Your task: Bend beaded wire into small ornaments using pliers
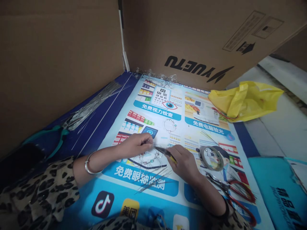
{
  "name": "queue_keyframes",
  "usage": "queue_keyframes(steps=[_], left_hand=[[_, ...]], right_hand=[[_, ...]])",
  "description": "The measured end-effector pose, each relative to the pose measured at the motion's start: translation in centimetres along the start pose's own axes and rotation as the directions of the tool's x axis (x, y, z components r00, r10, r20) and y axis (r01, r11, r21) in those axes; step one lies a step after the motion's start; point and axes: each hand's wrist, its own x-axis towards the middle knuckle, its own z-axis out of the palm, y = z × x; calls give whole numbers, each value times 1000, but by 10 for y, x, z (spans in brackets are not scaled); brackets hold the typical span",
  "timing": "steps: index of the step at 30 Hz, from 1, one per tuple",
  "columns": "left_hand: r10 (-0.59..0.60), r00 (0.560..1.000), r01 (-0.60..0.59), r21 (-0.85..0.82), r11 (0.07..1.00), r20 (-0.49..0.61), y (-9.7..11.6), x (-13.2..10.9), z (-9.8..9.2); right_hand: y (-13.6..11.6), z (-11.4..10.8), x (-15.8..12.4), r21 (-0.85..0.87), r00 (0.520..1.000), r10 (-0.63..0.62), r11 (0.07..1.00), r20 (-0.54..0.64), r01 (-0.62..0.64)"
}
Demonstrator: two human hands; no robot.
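Observation:
My left hand [139,144] is closed in a pinch on a thin wire piece, most of it hidden by the fingers. Wrapped around the yellow handles of a pair of pliers [162,150] is my right hand [183,161]. The pliers' dark jaws point left and meet the wire at my left fingertips. Below both hands, a tangle of wire loops with small clear and green beads [150,160] lies on the printed poster [168,140]. Nearer to me are several loose straight wires [155,182]. A round beaded wire ring [170,125] rests just beyond my hands.
A wire bundle [98,102] and teal-handled cutters [59,134] lie at left. On the right are a tape roll [203,159], red-handled scissors [240,191] and a yellow plastic bag [249,100]. Cardboard panels [192,35] stand behind, with beaded wire pieces [165,78] at their foot.

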Motion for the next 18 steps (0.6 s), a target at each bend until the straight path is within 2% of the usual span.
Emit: queue_keyframes(steps=[12, 18], left_hand=[[-19, 1000, 19, -42, 999, 15, 0, 0, -1], [-30, 999, 35, -153, 988, 30, 0, 1, -2]], right_hand=[[0, 0, -1, -12, 999, 27, 1000, -28, -27], [0, 1, 0, -17, 999, 31, 999, -24, -32]])
